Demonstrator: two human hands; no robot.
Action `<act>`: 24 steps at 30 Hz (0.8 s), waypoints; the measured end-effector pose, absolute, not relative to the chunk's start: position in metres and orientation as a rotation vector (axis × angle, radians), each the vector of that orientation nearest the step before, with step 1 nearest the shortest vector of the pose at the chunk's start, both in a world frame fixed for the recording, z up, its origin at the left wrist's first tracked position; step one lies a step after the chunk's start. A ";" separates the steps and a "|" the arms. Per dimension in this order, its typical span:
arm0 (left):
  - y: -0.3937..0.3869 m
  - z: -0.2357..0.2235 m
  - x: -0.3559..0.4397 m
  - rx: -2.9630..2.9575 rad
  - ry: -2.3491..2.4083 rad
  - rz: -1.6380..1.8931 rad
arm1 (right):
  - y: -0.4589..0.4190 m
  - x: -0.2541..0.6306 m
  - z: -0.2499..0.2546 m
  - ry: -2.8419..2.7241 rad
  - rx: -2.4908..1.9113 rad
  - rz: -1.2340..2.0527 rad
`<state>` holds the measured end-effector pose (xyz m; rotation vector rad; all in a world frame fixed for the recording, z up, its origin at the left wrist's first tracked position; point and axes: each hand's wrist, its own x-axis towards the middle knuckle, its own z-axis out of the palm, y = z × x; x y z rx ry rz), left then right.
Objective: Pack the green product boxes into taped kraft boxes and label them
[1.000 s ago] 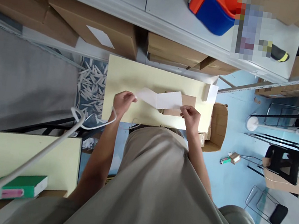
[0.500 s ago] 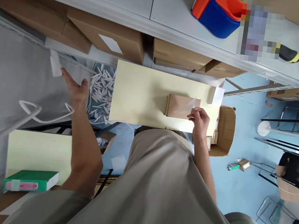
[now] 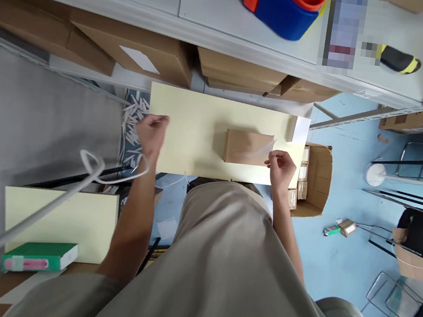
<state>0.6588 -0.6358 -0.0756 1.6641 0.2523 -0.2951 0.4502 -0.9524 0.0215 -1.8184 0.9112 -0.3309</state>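
The right hand [image 3: 283, 168] is pinching a thin translucent sheet [image 3: 265, 150] between thumb and fingers in a narrow grip, and the sheet is slanting over the right part of a brown carton [image 3: 243, 144]. The carton is lying on the pale yellow tabletop [image 3: 186, 139], right of its middle, with its long side running left to right. The left hand [image 3: 153, 132] is hovering at the left end of the tabletop, well apart from the carton; its fingers are curling together, but they are blurring, so whether they are holding anything cannot be told. Just beyond that end, white strips [image 3: 132, 129] are lying in a loose heap, partly hidden by the left hand. At the far right corner of the tabletop, a white block [image 3: 300, 131] is standing beyond the right hand. To the right of the tabletop, an open cardboard box [image 3: 318, 181] is holding several small boxes [image 3: 303, 172] along its left side. On the far shelf [image 3: 213, 6], an orange and blue tape dispenser [image 3: 289, 12] is sitting left of a black and yellow handle [image 3: 400, 60].
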 end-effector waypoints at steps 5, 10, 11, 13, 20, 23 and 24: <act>-0.750 -0.044 0.573 1.404 0.192 -0.541 | -0.953 0.449 0.032 0.705 -2.221 -0.455; -0.808 -0.003 0.524 1.190 0.222 -0.695 | -0.942 0.443 0.029 0.401 -2.509 -0.330; -0.813 -0.001 0.519 1.199 0.246 -0.685 | -0.940 0.442 0.027 0.348 -2.542 -0.285; -0.818 -0.002 0.513 1.238 0.300 -0.652 | -0.939 0.440 0.023 0.270 -2.578 -0.190; -0.825 -0.013 0.504 1.283 0.388 -0.552 | -0.967 0.432 0.014 0.171 -2.286 0.083; -0.827 -0.013 0.503 1.252 0.419 -0.563 | -0.997 0.432 0.006 0.382 -2.080 -0.009; -0.827 -0.012 0.502 1.241 0.426 -0.576 | -1.008 0.433 0.001 0.474 -2.024 -0.044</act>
